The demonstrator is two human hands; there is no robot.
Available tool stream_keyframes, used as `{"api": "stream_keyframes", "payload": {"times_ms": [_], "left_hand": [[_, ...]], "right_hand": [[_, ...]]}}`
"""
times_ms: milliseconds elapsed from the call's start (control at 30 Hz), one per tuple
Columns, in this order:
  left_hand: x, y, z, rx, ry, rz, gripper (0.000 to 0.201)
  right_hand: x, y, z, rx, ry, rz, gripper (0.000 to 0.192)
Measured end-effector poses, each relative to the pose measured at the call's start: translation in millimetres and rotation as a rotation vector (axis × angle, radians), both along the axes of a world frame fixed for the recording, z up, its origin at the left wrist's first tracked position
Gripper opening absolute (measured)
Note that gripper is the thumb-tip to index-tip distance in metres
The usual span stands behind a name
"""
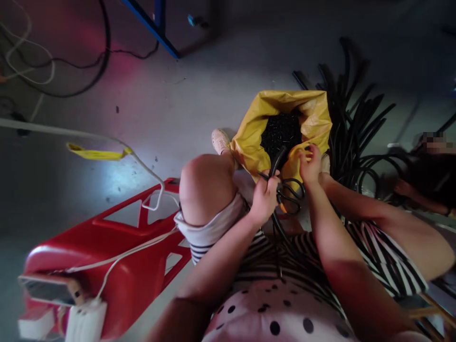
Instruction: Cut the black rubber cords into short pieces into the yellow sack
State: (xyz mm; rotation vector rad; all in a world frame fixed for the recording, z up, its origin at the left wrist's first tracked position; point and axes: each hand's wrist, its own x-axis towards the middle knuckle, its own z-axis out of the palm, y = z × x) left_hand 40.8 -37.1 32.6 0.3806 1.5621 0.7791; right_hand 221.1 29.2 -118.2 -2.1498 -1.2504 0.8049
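In front of me, a yellow woven bag (249, 133) stands with its mouth spread wide. Many small black pieces (281, 130) lie inside. My left hand (264, 198) is closed around a thick black cable (278, 161), whose upper end reaches over the near rim of the bag. Thinner black loops (297, 185) hang beside that hand, with a small orange part (283, 208) among them. My right hand (310, 164) is at the bag's near right rim, fingers curled together in a pinch. What sits between those fingers is too small to make out.
Long black tubes (351, 114) lie heaped right of the bag. A red plastic stool (117, 256) on my left carries a phone (48, 289), a white power strip (85, 320) and white cords. A blue metal leg (156, 31) stands ahead. Another person's arm (420, 197) shows at far right.
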Motion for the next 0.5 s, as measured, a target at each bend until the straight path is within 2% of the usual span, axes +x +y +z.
{"api": "stream_keyframes", "payload": {"times_ms": [67, 133, 167, 233, 300, 400, 500], "left_hand": [[-2.0, 3.0, -3.5, -0.005, 0.000, 0.036, 0.015], [-4.3, 5.9, -6.1, -0.006, 0.011, 0.069, 0.011], [-5.6, 7.1, -7.1, 0.007, 0.026, 0.083, 0.011], [-7.7, 8.1, -9.1, 0.070, 0.079, 0.101, 0.014], [-8.6, 6.6, -11.2, 0.158, 0.136, 0.091, 0.017], [-7.3, -0.1, -13.7, 0.276, 0.177, 0.035, 0.015], [-5.5, -7.0, -12.8, 0.313, 0.127, 0.006, 0.012]], "right_hand": [[-4.3, 7.1, 16.2, -0.040, 0.060, 0.128, 0.051], [-8.8, -0.8, 41.7, -0.113, 0.148, 0.241, 0.040], [-11.1, -11.0, 57.3, -0.138, 0.197, 0.324, 0.033], [-15.9, -41.2, 91.5, -0.129, 0.225, 0.573, 0.026], [-22.0, -75.7, 123.9, -0.040, 0.026, 0.749, 0.024], [-31.8, -110.5, 155.6, 0.066, -0.302, 0.773, 0.027], [-37.1, -110.2, 160.1, -0.018, -0.310, 0.743, 0.023]]}}
